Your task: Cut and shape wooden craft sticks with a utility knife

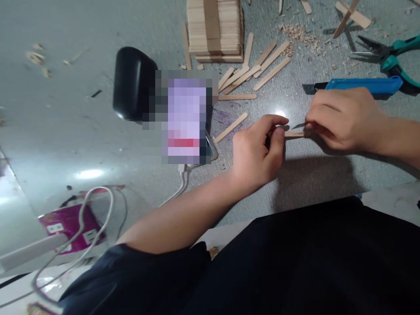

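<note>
- The table (98, 22) is strewn with loose sticks (272, 74).
- By the right hand (344, 118), a dark sliver (298, 126) is pinched.
- By the left hand (257, 148), a stick (293, 134) is clasped.
- Beside the right hand, a cutter (364, 86) is laid.
- The stick is placed between the hands.

No readable text; lit screen (187, 113) pixelated, white patches (55, 228) on magenta item (70, 222) unclear

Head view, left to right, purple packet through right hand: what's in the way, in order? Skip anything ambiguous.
Purple packet → black case → phone, pixelated → left hand → wooden stick between the hands → right hand.
</note>
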Motion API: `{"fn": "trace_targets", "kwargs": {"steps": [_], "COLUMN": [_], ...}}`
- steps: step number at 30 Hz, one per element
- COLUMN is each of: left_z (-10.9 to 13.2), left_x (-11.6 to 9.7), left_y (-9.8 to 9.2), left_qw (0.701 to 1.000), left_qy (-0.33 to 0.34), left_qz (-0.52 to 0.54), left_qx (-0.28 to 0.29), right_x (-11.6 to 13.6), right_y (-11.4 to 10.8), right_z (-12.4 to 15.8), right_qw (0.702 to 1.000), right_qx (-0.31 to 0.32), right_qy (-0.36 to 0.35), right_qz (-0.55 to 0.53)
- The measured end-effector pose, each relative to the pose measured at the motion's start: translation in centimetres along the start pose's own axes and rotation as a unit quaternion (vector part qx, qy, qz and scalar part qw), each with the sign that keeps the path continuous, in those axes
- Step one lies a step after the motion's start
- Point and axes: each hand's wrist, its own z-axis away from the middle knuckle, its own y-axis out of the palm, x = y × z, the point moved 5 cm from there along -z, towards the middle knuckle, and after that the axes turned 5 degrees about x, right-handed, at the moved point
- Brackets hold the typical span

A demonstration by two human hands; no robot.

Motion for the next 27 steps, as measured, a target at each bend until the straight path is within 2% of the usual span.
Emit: {"fn": "trace_targets", "kwargs": {"steps": [4, 14, 19, 24, 27], "left_z": [-0.06, 0.23, 0.23, 0.15, 0.11], "left_x": [0.04, -0.18, -0.28, -0.31, -0.32], "left_y": [-0.11, -0.11, -0.08, -0.04, 0.02], "left_qw": [0.999, 0.998, 0.998, 0.998, 0.998], "left_qy": [-0.029, -0.044, -0.038, -0.036, -0.036], "left_qz": [-0.013, -0.014, -0.026, -0.037, -0.041], "left_qx": [0.006, 0.031, 0.033, 0.038, 0.044], "right_x": [-0.01, -0.32, 0.08, -0.01, 0.20], "right_y": [0.96, 1.24, 1.14, 1.28, 0.99], "right_z": [0.14, 0.01, 0.01, -0.02, 0.18], "right_qw": [1.000, 0.996, 0.990, 0.989, 0.985], "right_qx": [0.002, 0.003, -0.039, -0.013, -0.045], "right_qy": [-0.005, -0.034, -0.075, -0.066, -0.096], "right_qz": [0.007, 0.086, 0.115, 0.130, 0.137]}}
